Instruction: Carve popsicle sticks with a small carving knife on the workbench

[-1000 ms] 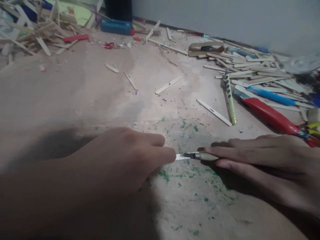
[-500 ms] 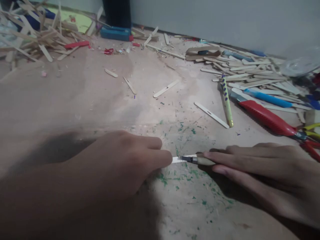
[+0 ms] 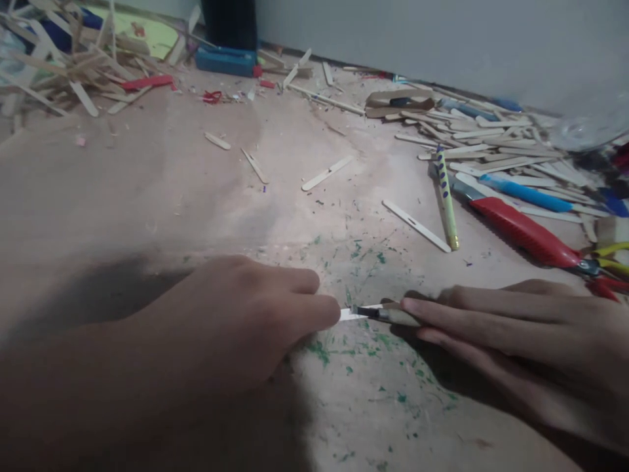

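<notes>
A pale wooden craft stick (image 3: pixel 346 315) lies near the front of the work surface, one end pinched under the curled fingers of my left hand (image 3: pixel 255 314). My right hand (image 3: pixel 511 334) grips the light handle of a small carving knife (image 3: pixel 376 314). Its dark metal blade rests on the stick, pointing left, a short way from my left fingertips. Both hands are closed. The stick's left end is hidden by my left fingers, and its right part runs behind the knife. Green shavings (image 3: pixel 322 354) are scattered around the stick.
Several loose sticks lie beyond my hands, one with a slot (image 3: pixel 417 226). To the right are a spotted pencil (image 3: pixel 447 196), a red-handled saw (image 3: pixel 525 229), a blue pen (image 3: pixel 528 193) and a stick pile (image 3: pixel 491 141). Another pile (image 3: pixel 73 62) and a blue block (image 3: pixel 226 61) stand at the back left.
The knife blade and my right hand have shifted very slightly on the stick. My left hand stays almost in place, still pressing the stick.
</notes>
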`<control>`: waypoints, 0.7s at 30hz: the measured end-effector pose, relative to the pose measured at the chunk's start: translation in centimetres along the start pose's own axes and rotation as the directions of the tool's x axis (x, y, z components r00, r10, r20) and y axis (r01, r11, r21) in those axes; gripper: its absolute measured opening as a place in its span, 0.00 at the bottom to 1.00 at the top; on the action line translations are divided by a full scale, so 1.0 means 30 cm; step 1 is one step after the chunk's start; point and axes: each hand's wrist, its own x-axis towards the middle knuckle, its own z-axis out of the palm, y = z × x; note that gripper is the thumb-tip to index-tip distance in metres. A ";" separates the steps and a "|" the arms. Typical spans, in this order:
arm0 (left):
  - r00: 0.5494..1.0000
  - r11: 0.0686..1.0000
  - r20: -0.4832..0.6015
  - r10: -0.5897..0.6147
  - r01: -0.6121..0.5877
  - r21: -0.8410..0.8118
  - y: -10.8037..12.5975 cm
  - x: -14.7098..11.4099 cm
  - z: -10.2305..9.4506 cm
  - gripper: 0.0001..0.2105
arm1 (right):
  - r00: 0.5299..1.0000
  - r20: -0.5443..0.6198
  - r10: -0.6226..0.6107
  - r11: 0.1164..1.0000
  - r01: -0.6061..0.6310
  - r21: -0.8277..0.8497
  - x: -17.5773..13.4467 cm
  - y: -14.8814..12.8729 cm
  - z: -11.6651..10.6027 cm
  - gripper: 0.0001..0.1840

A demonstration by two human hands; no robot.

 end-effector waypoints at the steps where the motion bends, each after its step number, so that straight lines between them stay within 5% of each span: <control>1: 1.000 1.000 0.011 -0.003 0.003 0.000 0.002 -0.003 -0.002 0.16 | 1.000 -0.001 0.005 1.000 -0.005 -0.001 -0.013 -0.001 0.001 0.21; 9: 0.999 1.000 0.036 0.003 -0.003 0.014 0.000 -0.005 -0.015 0.16 | 0.999 -0.023 0.037 0.999 -0.037 -0.013 -0.056 0.013 0.024 0.28; 21: 0.999 1.000 0.039 0.016 -0.017 0.015 0.009 0.017 -0.023 0.16 | 1.000 -0.029 0.009 0.994 -0.006 0.106 0.046 0.001 0.026 0.19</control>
